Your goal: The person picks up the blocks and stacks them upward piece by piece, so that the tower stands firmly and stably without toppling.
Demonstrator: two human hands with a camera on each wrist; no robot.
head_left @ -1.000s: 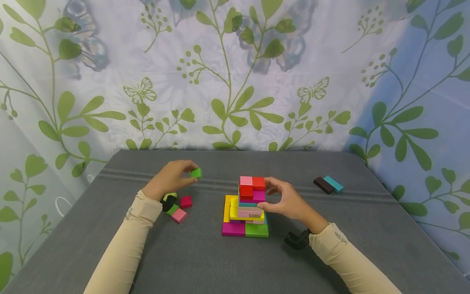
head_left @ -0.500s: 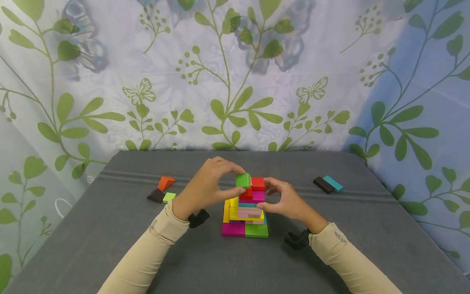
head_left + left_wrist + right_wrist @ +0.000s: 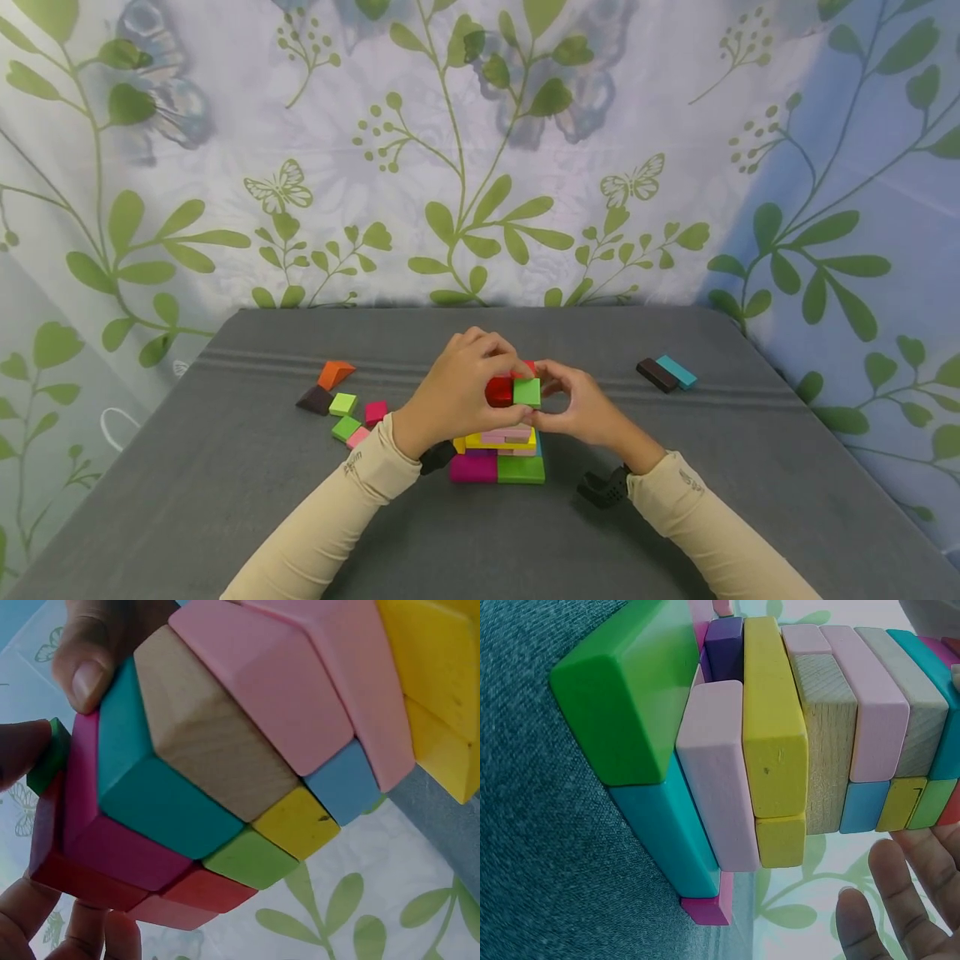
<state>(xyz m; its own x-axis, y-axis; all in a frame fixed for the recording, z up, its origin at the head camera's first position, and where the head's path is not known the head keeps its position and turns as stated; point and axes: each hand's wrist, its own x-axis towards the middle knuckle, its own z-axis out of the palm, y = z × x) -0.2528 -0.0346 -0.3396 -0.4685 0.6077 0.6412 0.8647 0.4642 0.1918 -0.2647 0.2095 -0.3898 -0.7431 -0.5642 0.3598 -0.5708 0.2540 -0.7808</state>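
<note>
A tower of coloured wooden blocks (image 3: 521, 469) stands on the table, its upper part partly hidden by my hands. With thumb and fingers, my left hand (image 3: 465, 387) pinches a small green block (image 3: 527, 392) at the front of the tower's top, next to a red block (image 3: 498, 391). My right hand (image 3: 585, 408) grips the upper tower from the right side, thumb in front. In the left wrist view, a thumb presses by a teal block (image 3: 165, 802); the small green block (image 3: 51, 757) is at the left. Fingers (image 3: 911, 907) lie beside the tower's layers in the right wrist view.
Left of the tower lie an orange block (image 3: 335, 374), a dark wedge-shaped block (image 3: 315, 400), a lime block (image 3: 342, 405), a green block (image 3: 347, 429), a red one (image 3: 376, 412) and a partly covered pink one. A dark brown block (image 3: 657, 375) and a turquoise block (image 3: 677, 372) lie back right.
My left hand has carried the small green block rightward from beside the loose blocks to the front of the tower's top. My right hand has stayed at the tower.
</note>
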